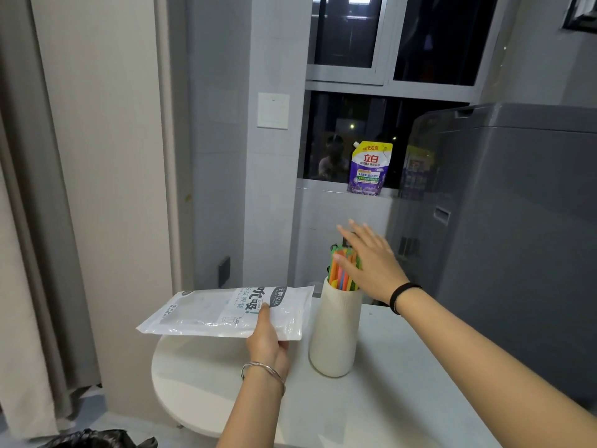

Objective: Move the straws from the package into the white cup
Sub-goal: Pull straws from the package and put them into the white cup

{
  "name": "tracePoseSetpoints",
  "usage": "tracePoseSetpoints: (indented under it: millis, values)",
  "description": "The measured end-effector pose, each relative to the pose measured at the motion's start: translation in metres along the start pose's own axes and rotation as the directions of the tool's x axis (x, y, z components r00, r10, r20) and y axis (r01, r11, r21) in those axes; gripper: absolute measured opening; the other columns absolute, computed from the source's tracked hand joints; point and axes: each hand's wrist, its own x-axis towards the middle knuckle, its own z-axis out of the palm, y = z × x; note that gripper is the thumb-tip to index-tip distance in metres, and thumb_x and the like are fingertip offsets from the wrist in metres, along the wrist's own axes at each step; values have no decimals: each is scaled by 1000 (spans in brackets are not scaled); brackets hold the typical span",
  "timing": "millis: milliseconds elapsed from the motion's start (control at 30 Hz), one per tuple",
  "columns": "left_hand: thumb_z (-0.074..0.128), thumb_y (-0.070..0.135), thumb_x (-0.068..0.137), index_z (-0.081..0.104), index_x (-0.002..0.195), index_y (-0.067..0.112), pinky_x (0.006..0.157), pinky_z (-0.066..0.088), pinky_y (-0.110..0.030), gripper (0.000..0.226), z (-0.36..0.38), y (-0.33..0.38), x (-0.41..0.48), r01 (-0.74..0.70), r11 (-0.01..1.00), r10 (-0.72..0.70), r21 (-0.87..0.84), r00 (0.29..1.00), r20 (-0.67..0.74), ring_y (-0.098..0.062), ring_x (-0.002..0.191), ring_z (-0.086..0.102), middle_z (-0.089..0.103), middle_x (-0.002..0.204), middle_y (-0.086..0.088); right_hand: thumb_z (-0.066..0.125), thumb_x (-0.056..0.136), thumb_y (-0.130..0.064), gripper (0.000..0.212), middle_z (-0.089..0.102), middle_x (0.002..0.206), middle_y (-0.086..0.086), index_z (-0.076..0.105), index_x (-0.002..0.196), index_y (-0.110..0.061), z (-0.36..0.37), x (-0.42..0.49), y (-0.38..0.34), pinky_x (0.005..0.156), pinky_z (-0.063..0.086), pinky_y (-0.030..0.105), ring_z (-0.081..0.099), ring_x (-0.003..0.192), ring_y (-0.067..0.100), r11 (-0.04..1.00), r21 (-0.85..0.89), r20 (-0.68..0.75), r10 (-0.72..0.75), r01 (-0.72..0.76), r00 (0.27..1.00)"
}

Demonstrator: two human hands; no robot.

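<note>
Left hand (266,341) pinches flat white plastic package (226,313) above bench (403,383), apparently emptied. Bright multicoloured straws (342,270) stand in tall white cup (336,334), right of package. Right hand (371,263), fingers spread, touches straws, likely settling bundle.

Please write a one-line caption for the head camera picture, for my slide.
Left hand holds the package while the open right hand is beside the straws standing in the white cup.

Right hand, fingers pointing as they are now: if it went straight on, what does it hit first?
Probably the white wall below the window sill. The right hand is open by the tops of the straws, fingers aimed away and leftward. Nothing else shows in that line, though depth is unclear.
</note>
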Motion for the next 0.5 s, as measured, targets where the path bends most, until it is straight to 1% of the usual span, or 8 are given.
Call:
tracePoseSetpoints:
  millis: [67, 167, 200, 267, 300, 367, 433, 500]
  values:
    - [57, 18, 95, 52, 133, 14, 49, 56, -20, 38, 0, 0, 0, 0, 1000, 0, 9, 1000, -1, -11, 79, 63, 63, 114, -3, 32, 91, -59, 63, 8, 160, -3, 17, 147, -36, 0, 3, 1, 117, 7, 46, 6, 147, 24, 995, 44, 7, 90, -90, 996]
    - [58, 17, 95, 51, 135, 12, 44, 55, -19, 41, 0, -1, -1, 4, 1000, -4, 8, 1000, 1, -12, 79, 63, 63, 115, -5, 28, 90, -62, 61, 19, 158, -1, 32, 143, -32, 1, 5, 1, 117, 19, 50, 21, 143, 30, 989, 47, 208, 130, -143, 969]
    - [58, 17, 95, 51, 136, 12, 44, 55, -19, 42, 0, -1, -2, 8, 1000, -8, 5, 1000, 0, -12, 79, 63, 63, 116, -5, 28, 90, -62, 60, 22, 157, -1, 36, 142, -31, 0, 6, 0, 116, 23, 50, 25, 142, 31, 988, 49, 245, 133, -150, 960]
    - [58, 16, 95, 50, 137, 12, 44, 55, -19, 43, 0, -1, -3, 20, 1000, -20, 10, 1000, 8, -12, 79, 63, 63, 120, -7, 26, 91, -61, 60, 24, 157, -1, 37, 141, -31, -3, 6, -3, 116, 22, 49, 27, 141, 30, 987, 35, 236, 142, -154, 961]
    - [58, 16, 95, 50, 138, 11, 44, 56, -19, 44, 0, -1, -3, 26, 999, -27, 19, 1000, 13, -13, 79, 63, 63, 122, -7, 27, 91, -60, 59, 23, 157, -1, 36, 141, -30, -5, 5, -5, 118, 17, 48, 26, 142, 28, 989, 30, 196, 136, -144, 971]
    - [58, 17, 94, 51, 136, 10, 45, 56, -19, 43, -1, 1, -2, 40, 998, -42, 56, 999, 32, -13, 80, 63, 64, 119, -7, 33, 93, -53, 53, 26, 156, -2, 38, 140, -28, -8, -2, -15, 118, 13, 43, 26, 142, 21, 990, 99, 36, 94, -97, 995]
    - [59, 19, 94, 54, 134, 10, 50, 57, -20, 41, 0, 5, -3, 34, 991, -45, 129, 996, 83, -13, 83, 65, 67, 112, -4, 43, 95, -41, 40, 42, 146, -3, 50, 130, -25, -9, -14, -33, 114, 25, 38, 37, 134, 15, 956, 294, -188, 65, -7, 980]
    - [63, 21, 92, 53, 133, 13, 66, 60, -28, 43, -1, 7, -1, -55, 971, 25, 232, 991, 131, -19, 95, 68, 68, 115, -3, 49, 94, -29, 25, 58, 125, -5, 61, 115, -21, -2, -29, -51, 104, 40, 28, 50, 116, 5, 862, 496, -322, 69, 106, 944]
